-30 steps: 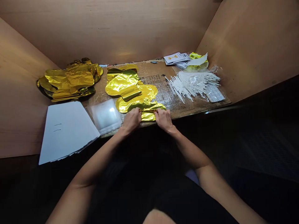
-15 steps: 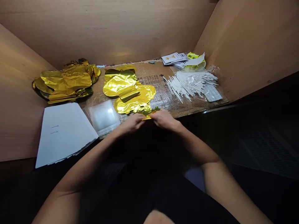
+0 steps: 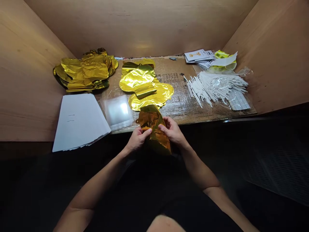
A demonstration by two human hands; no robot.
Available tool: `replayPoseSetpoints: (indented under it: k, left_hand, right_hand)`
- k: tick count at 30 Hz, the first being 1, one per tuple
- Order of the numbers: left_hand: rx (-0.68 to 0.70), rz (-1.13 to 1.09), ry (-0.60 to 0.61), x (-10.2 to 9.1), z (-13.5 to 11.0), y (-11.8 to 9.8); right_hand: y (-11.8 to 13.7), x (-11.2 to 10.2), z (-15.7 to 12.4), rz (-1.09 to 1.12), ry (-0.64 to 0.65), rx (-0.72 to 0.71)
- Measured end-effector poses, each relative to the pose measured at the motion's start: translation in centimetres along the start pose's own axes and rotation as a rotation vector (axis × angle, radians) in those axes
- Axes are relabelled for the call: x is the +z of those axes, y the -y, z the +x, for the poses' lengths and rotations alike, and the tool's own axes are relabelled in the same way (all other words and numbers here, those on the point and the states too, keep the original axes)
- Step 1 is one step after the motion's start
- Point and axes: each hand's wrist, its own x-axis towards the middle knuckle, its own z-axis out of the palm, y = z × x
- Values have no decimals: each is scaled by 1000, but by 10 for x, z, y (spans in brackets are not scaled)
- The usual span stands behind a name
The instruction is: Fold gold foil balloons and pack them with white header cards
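Between my hands a gold foil balloon (image 3: 154,124), flat and partly folded over, is held up at the front edge of the work surface. My left hand (image 3: 138,138) pinches its left side, thumb on top. On the right side my right hand (image 3: 172,131) grips the foil between thumb and fingers. Just beyond lie more flat gold foil balloons (image 3: 142,82), overlapping one another. A stack of clear plastic bags (image 3: 118,112) sits to the left of my left hand.
Another heap of gold foil balloons (image 3: 84,72) lies at the back left, behind a stack of white paper (image 3: 80,122). White sticks (image 3: 214,87) spill over a clear bag at the right. Printed cards (image 3: 199,56) and a yellow tape roll (image 3: 223,61) are behind them. Wooden walls (image 3: 145,25) enclose the surface.
The held foil balloon was bunched between my close-together fists; now it is spread wider and raised, with my hands farther apart. The whole view has shifted, so the table items appear farther right.
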Motion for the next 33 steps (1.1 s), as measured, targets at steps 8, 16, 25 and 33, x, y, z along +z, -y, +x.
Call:
replayPoseSetpoints:
  k: [8,16,25,33]
  left_hand:
    - [579,280,-517,-13,-3,-1]
    - [81,-13,-89,-7,-21,-20]
    - [118,-84,-191,-24,-21,-26]
    - [400,471,-239,-30,-30,-34]
  right_hand:
    - [11,10,16,-30,-48,-75]
    - [21,19,15,70,174,-7]
    - [26,17,19,162,313,73]
    - [22,22,35,181,250,69]
